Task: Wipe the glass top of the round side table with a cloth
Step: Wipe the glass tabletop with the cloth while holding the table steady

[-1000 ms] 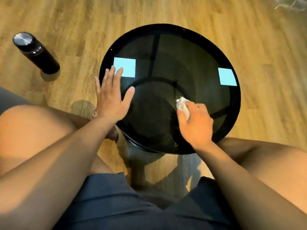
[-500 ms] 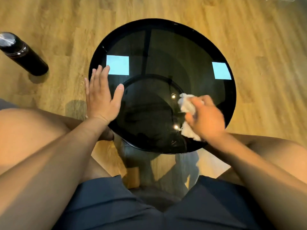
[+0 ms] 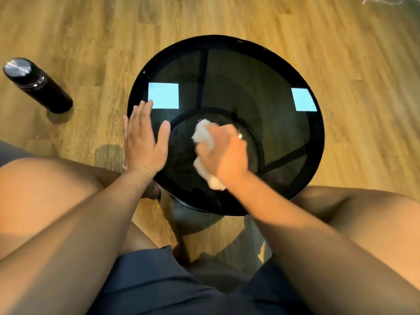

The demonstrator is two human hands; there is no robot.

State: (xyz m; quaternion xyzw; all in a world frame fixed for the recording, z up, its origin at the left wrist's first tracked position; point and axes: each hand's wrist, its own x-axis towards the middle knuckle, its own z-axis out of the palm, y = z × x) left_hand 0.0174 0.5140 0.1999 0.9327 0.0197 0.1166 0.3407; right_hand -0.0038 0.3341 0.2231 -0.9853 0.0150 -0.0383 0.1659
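The round side table [image 3: 261, 71] has a dark smoked-glass top in a black rim and stands between my knees. My right hand [image 3: 223, 153] grips a crumpled white cloth [image 3: 203, 136] and presses it on the glass near the middle, left of centre. Part of the cloth sticks out below my palm. My left hand [image 3: 144, 142] lies flat with straight fingers on the glass at the table's left edge. Two pale blue rectangles on the glass are reflections of light.
A black bottle [image 3: 36, 85] with a shiny metal cap stands on the wooden floor to the left of the table. My bare knees flank the table's near edge. Wooden floor surrounds the table on all sides.
My right hand has swept the cloth leftward across the glass, from the right near side toward the middle. My left hand stays flat on the left edge.
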